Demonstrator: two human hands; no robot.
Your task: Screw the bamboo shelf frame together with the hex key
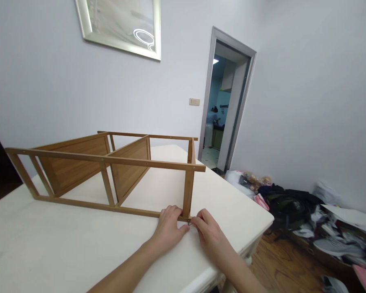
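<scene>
A brown wooden shelf rack (146,163) lies on its side on the white table (79,248), with two slatted-looking panels standing across it. My left hand (170,228) is wrapped over the rack's lower front rail near its right end, thumb pointing right. Just beyond the rail's end, my right hand (208,230) is closed in a pinch, fingertips beside a small dark metal piece (189,222) at the corner joint. Whether that piece is a screw or a tool tip I cannot tell. What sits between the right fingertips is mostly hidden.
The table's right corner (270,219) juts out past the rack. On the floor to the right lie a dark bag (289,205), a grey shoe (335,246) and other piled things. A doorway (225,106) opens behind, and a framed picture (122,47) hangs on the wall.
</scene>
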